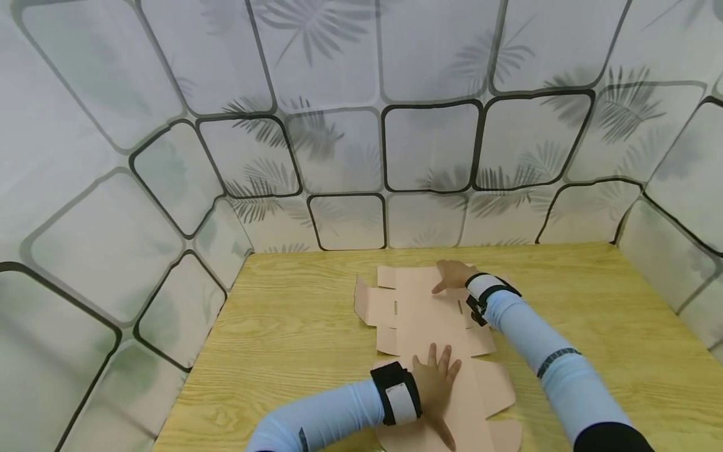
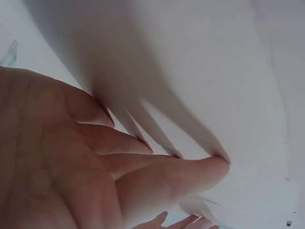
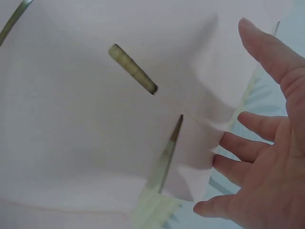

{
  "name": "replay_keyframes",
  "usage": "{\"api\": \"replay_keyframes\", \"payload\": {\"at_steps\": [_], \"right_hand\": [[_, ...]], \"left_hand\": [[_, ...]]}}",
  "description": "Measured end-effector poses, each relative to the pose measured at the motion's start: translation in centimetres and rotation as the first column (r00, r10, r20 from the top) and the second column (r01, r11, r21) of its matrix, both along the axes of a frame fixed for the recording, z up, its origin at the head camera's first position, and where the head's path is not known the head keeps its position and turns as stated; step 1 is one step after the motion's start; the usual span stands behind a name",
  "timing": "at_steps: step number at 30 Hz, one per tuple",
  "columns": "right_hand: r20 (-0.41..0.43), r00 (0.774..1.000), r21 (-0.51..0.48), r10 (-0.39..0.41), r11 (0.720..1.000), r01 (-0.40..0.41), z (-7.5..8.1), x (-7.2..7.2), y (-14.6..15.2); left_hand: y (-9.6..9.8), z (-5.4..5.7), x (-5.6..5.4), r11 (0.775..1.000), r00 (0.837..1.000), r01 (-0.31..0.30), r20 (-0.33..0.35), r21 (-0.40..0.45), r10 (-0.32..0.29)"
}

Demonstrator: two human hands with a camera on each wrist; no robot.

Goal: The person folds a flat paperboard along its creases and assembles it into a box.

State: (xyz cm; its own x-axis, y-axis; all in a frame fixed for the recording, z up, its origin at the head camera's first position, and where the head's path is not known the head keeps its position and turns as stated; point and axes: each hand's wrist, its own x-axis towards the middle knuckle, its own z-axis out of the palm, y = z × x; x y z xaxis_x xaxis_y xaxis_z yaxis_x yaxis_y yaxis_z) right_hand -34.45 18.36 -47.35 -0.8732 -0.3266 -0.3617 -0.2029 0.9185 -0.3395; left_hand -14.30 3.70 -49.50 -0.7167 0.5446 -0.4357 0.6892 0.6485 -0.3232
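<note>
A flattened cardboard box with side flaps and slots lies unfolded on the wooden table. My left hand rests on its near part with the fingers spread. In the left wrist view the fingers of the left hand are nearly straight, their tips touching the pale cardboard. At the far end of the sheet is my right hand, near the top right edge. The right wrist view has the right hand with fingers apart beside the cardboard, where a slot shows.
The wooden table extends to both sides of the cardboard. Behind it hangs a pale curtain printed with dark outlines and leaves, which also runs along the left and right sides. Cardboard flaps stick out at the right.
</note>
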Motion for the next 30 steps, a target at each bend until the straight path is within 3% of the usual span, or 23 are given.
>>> {"api": "replay_keyframes", "payload": {"at_steps": [7,11,15,20,24,30], "right_hand": [[-0.06,0.998,-0.005,0.007,1.0,-0.007,2.0,0.8,0.1],[-0.167,0.985,0.031,0.038,0.999,-0.033,2.3,1.4,0.3],[-0.296,0.952,0.029,0.079,0.997,-0.074,2.8,2.0,0.9],[-0.416,0.908,-0.074,0.046,0.994,-0.084,4.3,2.4,1.5],[-0.48,0.877,-0.142,0.028,0.984,-0.109,5.5,3.0,1.7],[-0.527,0.849,-0.133,0.037,0.983,-0.126,6.3,4.2,1.6]], "left_hand": [[-0.1,-0.1,0.0,1.0,1.0,0.003,-0.018,0.002,-0.003],[-0.2,-0.1,0.1,1.0,1.0,0.003,-0.024,0.018,-0.003],[-0.4,0.0,0.0,0.999,1.0,0.012,-0.014,0.039,-0.011],[-0.7,0.3,-0.9,0.998,1.0,0.013,0.008,0.061,-0.014],[-0.8,0.7,-2.1,0.997,0.999,-0.002,0.037,0.073,0.0],[-1.0,0.8,-3.6,0.994,0.998,-0.007,0.068,0.106,-0.001]]}}
